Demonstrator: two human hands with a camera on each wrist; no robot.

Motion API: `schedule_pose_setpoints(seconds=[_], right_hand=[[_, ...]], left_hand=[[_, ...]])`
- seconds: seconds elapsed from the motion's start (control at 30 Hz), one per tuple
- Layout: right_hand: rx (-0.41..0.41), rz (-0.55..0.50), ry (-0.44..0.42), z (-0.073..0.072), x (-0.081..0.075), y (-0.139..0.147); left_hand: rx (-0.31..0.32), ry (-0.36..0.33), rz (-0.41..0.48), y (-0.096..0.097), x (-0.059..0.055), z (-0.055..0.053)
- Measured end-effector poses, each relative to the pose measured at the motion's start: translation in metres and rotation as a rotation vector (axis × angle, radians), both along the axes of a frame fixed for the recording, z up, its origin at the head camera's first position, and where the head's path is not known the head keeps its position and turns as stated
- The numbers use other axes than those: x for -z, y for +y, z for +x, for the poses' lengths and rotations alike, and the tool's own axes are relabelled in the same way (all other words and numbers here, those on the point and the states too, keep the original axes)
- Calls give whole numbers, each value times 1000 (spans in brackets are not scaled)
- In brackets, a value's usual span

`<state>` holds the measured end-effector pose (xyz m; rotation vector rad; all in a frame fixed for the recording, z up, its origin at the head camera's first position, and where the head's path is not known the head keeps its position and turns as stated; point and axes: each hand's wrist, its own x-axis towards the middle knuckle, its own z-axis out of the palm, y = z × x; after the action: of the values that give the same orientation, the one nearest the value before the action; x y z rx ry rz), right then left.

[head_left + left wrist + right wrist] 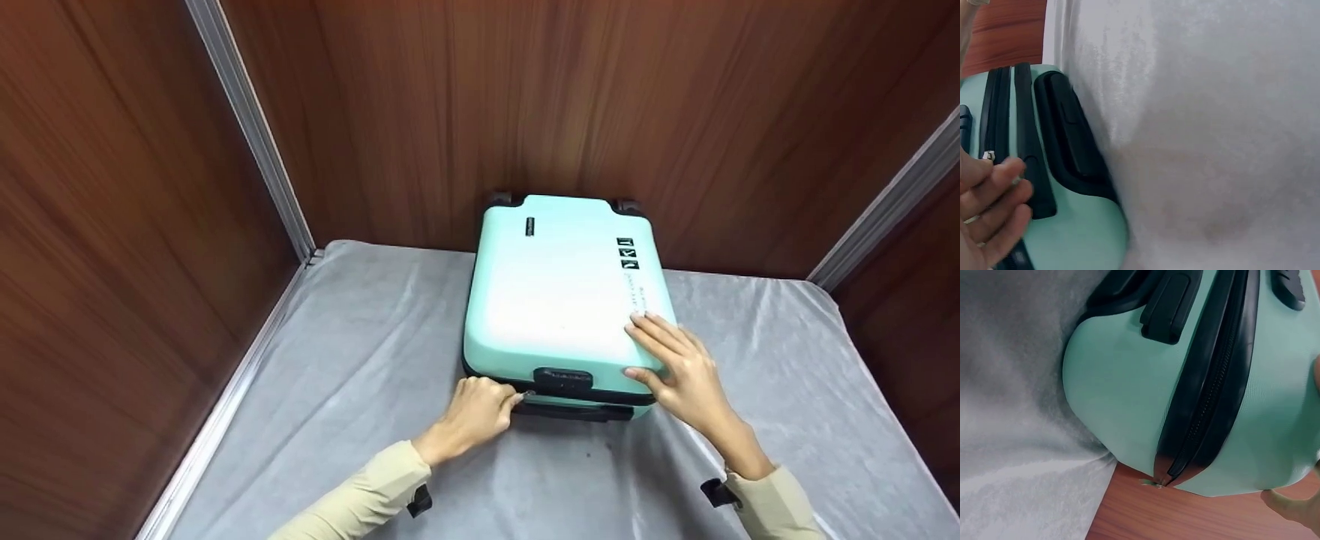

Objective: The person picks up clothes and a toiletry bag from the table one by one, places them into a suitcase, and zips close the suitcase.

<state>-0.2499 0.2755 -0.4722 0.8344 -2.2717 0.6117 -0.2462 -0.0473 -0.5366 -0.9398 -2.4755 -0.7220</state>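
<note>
A mint-green hard-shell suitcase (555, 300) lies flat on the grey cloth, its handle end towards me. At the front edge my left hand (474, 412) pinches a small metal zipper pull (989, 155), left of the black lock (562, 379). My right hand (686, 375) rests on the front right corner of the lid, fingers spread over the top and thumb by the edge. The black zipper (1210, 396) runs around that corner in the right wrist view. Below the zipper is a black carry handle (577, 412).
Grey cloth (360, 337) with soft folds covers the surface under the suitcase. Brown wood-grain panels (465, 97) stand behind and at both sides, joined by metal corner strips (259, 127). The suitcase's wheels (501, 199) are close to the back panel.
</note>
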Motion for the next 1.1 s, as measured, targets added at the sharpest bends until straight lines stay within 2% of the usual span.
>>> schedule_pose_setpoints(seconds=[0.1,0.2,0.33,0.47,0.57,0.67,0.83,0.93,1.1], right_hand=[[-16,-15,6,0,0,-1],[-20,-18,8,1,0,-2],[-24,-18,7,1,1,-4],[-26,-25,11,1,2,-5],[-21,-27,10,1,3,-5],[-21,-25,10,1,3,-5],[-25,-27,22,1,3,-3],[-24,-32,20,1,2,-3],[-22,-21,8,1,1,-2]], left_hand=[[-51,-58,-22,5,-6,2],[-109,-61,-60,11,-10,5],[-164,1,-118,18,-10,10],[-171,77,-153,23,-7,12],[-176,108,-184,24,-3,13],[-199,72,-185,24,-1,16],[-254,-12,-121,23,-2,19],[-238,-27,-92,23,-5,18],[-174,-60,-68,21,-8,16]])
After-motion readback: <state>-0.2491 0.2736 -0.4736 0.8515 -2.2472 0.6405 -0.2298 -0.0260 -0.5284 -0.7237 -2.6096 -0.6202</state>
